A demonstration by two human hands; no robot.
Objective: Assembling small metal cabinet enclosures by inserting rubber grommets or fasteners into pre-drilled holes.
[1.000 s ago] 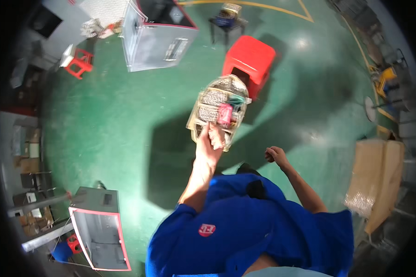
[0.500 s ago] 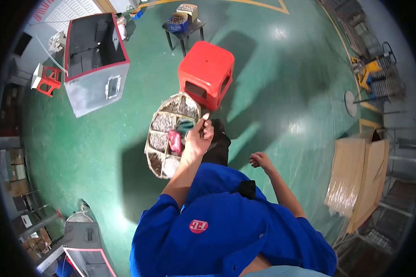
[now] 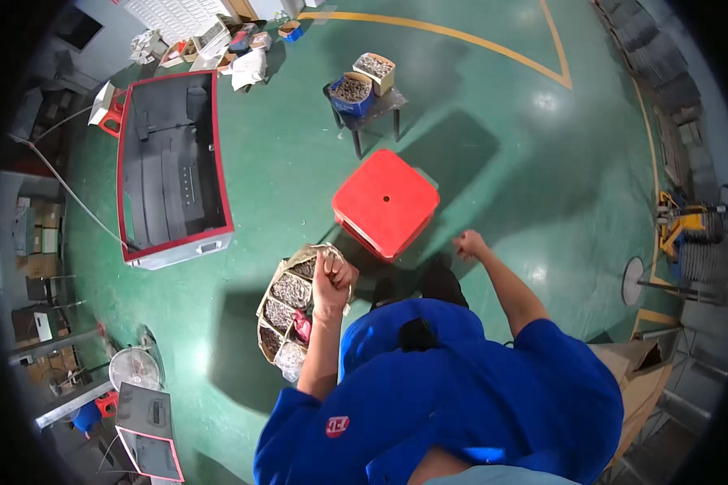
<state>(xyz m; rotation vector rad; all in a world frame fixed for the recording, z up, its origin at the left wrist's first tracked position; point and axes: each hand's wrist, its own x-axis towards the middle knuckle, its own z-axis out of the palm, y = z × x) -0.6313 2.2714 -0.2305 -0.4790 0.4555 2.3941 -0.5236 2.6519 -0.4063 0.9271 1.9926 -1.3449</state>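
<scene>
My left hand (image 3: 332,283) is closed, its fingers curled and thumb up, over the far right side of a divided container (image 3: 264,322) on the floor. Anything inside the grip is hidden. Several compartments hold small grey and brown metal-looking pieces (image 3: 289,288). Beside my left wrist a red packet (image 3: 302,325) lies in the container, partly covered by my arm. Ahead and to the right, my right hand (image 3: 469,244) hangs in the air with bent fingers, close to the red plastic stool (image 3: 386,194); whatever it may hold is too small to make out.
Beyond the stool, a small black table (image 3: 388,103) carries two boxes of small parts. A large grey cabinet with red edging (image 3: 178,250) stands left. At lower left is a fan (image 3: 135,369); flattened cardboard (image 3: 643,384) leans at right, beside metal racking.
My view has shifted, so the stool and container sit lower in it. My left hand has moved farther over the container's far end. My right hand has swung forward, nearer the stool.
</scene>
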